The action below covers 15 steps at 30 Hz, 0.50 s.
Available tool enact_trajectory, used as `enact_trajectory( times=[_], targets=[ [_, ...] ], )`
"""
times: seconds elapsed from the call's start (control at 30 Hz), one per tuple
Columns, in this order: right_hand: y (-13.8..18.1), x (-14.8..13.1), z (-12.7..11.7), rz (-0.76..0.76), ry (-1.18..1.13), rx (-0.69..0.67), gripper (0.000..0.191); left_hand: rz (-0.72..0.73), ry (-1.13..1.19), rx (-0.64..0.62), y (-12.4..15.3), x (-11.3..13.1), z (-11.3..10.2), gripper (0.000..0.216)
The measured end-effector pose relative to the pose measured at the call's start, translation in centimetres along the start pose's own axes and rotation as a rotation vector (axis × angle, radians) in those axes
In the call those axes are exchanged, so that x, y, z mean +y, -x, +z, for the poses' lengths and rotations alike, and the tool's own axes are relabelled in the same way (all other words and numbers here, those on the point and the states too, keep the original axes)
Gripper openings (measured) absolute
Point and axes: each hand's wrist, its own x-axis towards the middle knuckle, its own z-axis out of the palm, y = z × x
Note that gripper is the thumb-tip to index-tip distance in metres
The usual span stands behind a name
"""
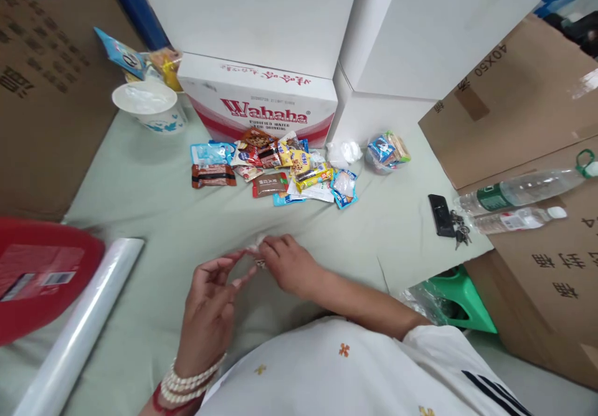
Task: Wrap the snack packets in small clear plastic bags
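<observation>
Above the table, close in front of my body, my two hands meet at a small piece of clear, whitish plastic [255,241], blurred and partly covered by fingers. My right hand [290,265] is closed on it, fingers curled and pinching. From the other side my left hand [210,301] reaches it with thumb and index fingertips; the other fingers are bent. Farther out lies a heap of wrapped snacks, including a brown packet [270,184], a yellow packet [314,178] and a blue packet [344,187]. Crumpled white plastic [344,153] sits beside them.
A Wahaha water carton [261,108] stands behind the snacks. At left are a paper tub [152,106], a red container [42,279] and a plastic film roll [88,322]. At right are a bagged snack bundle [387,152], a phone [441,215], keys [460,229] and bottles [527,189].
</observation>
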Motion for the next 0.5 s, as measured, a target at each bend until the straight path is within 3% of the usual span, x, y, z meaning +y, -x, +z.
enact_trajectory(
  times=[0.1, 0.17, 0.27, 0.37, 0.43, 0.5],
  targets=[
    [1.2, 3.0, -1.8, 0.126, -0.168, 0.076, 0.045, -0.043, -0.088, -0.018, -0.5, -0.7, -0.2, 0.039],
    [2.3, 6.1, -4.8, 0.224, -0.317, 0.192, 0.044, -0.083, -0.148, -0.003, -0.8, -1.3, -0.9, 0.042],
    [4.2, 12.5, -12.8, 0.41, -0.411, 0.409, 0.039, -0.111, -0.227, 0.049, -1.0, -2.2, -2.9, 0.046],
    [6.0, 19.3, -22.9, 0.677, -0.225, 0.637, 0.033, -0.135, -0.273, 0.102, -0.7, -3.3, -4.8, 0.047],
    [6.3, 23.2, -28.6, 0.779, -0.155, 0.7, 0.038, -0.144, -0.298, 0.122, -0.5, -3.9, -5.6, 0.047],
    [5.6, 26.4, -32.1, 0.856, -0.114, 0.681, 0.036, -0.126, -0.325, 0.142, -0.4, -4.4, -5.7, 0.045]
  ],
)
